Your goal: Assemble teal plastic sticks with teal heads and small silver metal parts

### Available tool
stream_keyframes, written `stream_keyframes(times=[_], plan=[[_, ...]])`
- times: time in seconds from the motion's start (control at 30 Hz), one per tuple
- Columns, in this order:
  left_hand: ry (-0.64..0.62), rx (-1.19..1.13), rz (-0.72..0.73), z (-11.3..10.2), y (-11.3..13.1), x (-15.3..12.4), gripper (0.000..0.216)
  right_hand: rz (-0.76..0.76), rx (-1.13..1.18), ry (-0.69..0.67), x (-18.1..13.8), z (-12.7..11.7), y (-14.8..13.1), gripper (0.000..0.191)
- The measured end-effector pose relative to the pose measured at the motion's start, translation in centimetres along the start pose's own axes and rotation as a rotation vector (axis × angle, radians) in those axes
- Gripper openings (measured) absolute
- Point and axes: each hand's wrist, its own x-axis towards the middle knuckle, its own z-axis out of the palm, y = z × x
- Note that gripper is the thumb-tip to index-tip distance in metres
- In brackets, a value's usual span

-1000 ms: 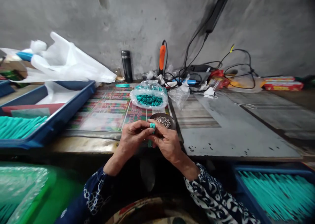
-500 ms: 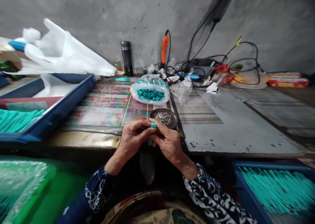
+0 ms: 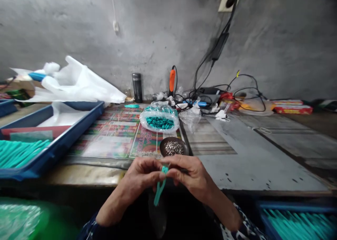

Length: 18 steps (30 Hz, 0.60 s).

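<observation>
Over the scuffed grey worktop (image 3: 252,162), the left hand (image 3: 140,175) and right hand (image 3: 191,173) pinch a narrow teal plastic strip (image 3: 159,190), its upper end hidden by the fingers (image 3: 179,168). Just behind sits a round dark dish (image 3: 164,149) of small silver metal pieces (image 3: 173,148).

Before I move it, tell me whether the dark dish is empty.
Not empty: the dark dish holds a heap of small silver metal pieces.

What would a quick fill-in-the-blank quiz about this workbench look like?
1. The left hand and right hand both pinch a strip coloured ____.
2. The dark bowl beyond the hands holds small ____ pieces.
3. The blue tray lies to the ____ of the hands.

Missing words: teal; metal; left.
</observation>
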Motion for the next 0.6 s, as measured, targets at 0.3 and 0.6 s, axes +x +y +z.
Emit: stream_keyframes(times=[0.3,0.6], plan=[[-0.014,-0.025,-0.101,0.9,-1.3,-1.3,0.028,0.131,0.060,-0.110,-0.9,-0.3,-1.2,0.012],[0.243,0.361,0.250,2.5,-2.0,-1.6,0.021,0.217,0.264,0.070,-0.5,0.5,0.9,0.022]])
